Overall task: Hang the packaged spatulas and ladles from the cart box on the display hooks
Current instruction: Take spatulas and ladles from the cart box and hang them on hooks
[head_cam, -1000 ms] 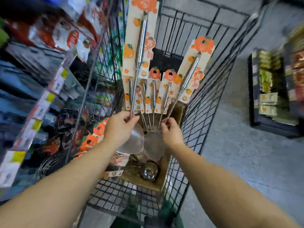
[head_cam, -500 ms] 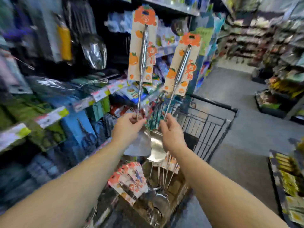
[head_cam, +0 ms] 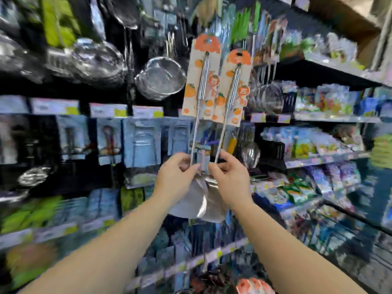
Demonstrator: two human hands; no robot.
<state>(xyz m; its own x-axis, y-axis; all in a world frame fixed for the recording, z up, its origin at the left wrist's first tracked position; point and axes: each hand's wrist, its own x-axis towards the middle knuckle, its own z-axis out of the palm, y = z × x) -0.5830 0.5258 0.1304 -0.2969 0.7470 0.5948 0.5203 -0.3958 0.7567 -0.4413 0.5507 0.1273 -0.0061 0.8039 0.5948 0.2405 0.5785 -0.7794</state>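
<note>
Steel spatulas (head_cam: 228, 92) upright, one pinched in each hand: left hand (head_cam: 176, 177), right hand (head_cam: 230, 180).

Shop aisle, stocked shelves (head_cam: 331, 66), price labels (head_cam: 108, 110), hanging strainers (head_cam: 161, 78)

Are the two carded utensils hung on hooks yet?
No. Left hand and right hand hold both carded utensils upright before the shelves.

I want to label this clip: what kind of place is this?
Most likely a shop's kitchenware aisle. Shelves carry price tags along their edges, strainers hang on display, and both hands hold up carded spatulas toward them.
</note>
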